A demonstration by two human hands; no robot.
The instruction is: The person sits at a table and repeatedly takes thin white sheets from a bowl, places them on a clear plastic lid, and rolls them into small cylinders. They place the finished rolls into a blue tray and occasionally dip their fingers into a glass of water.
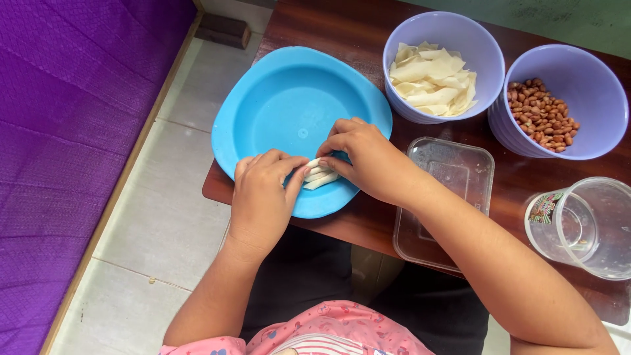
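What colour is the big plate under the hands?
Bright blue. The plate shows plainly in the head view.

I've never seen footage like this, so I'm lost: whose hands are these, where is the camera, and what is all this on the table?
There is no machine here. A camera on a person's head looks down at their own bare hands. The left hand and right hand together pinch a small pale dough roll over a blue plate. On the brown table stand a purple bowl of pale wrappers, another of peanuts, an empty clear tub and a clear cup on its side.
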